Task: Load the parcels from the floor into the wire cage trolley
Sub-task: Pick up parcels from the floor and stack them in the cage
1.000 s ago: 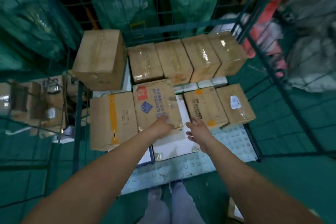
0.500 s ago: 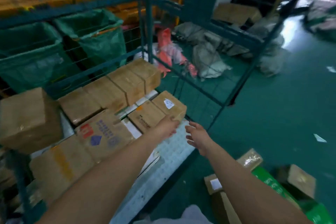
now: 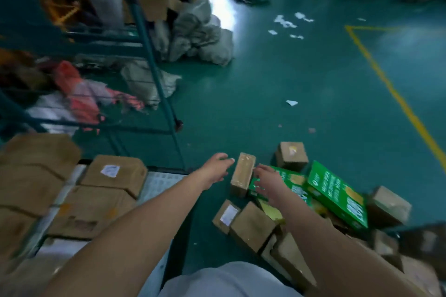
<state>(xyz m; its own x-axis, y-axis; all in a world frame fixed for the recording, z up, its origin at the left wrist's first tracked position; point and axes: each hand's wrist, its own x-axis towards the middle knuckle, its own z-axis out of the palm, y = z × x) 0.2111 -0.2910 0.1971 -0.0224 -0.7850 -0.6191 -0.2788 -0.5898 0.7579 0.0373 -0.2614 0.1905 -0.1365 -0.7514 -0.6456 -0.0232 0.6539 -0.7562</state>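
1. Both bare arms reach out over a green warehouse floor [image 3: 277, 94] toward a heap of parcels at the near right.
2. The left hand [image 3: 214, 171] hangs with fingers loosely spread and gripping nothing, just left of a narrow brown taped parcel [image 3: 242, 176] that stands on end at the edge of the heap.
3. The right hand [image 3: 266, 182] is just right of that same parcel, fingers spread and relaxed, over a green printed carton [image 3: 292, 185] — whether the fingertips touch either box cannot be told through the blur.
4. A second green carton [image 3: 337, 196] lies tilted to the right; a small brown box [image 3: 292, 155] sits on the floor beyond it, and more brown boxes [image 3: 251, 229] crowd the near side of the heap.
5. At the left, the wire cage trolley [image 3: 154, 67] already holds cardboard parcels — among them a labelled box [image 3: 115, 173] near its right edge, resting on the pale studded base [image 3: 161, 183].
6. Grey sacks [image 3: 200, 36] are piled on the far floor, scraps of white paper [image 3: 292, 103] lie scattered, and a yellow line [image 3: 395, 96] runs along the right.
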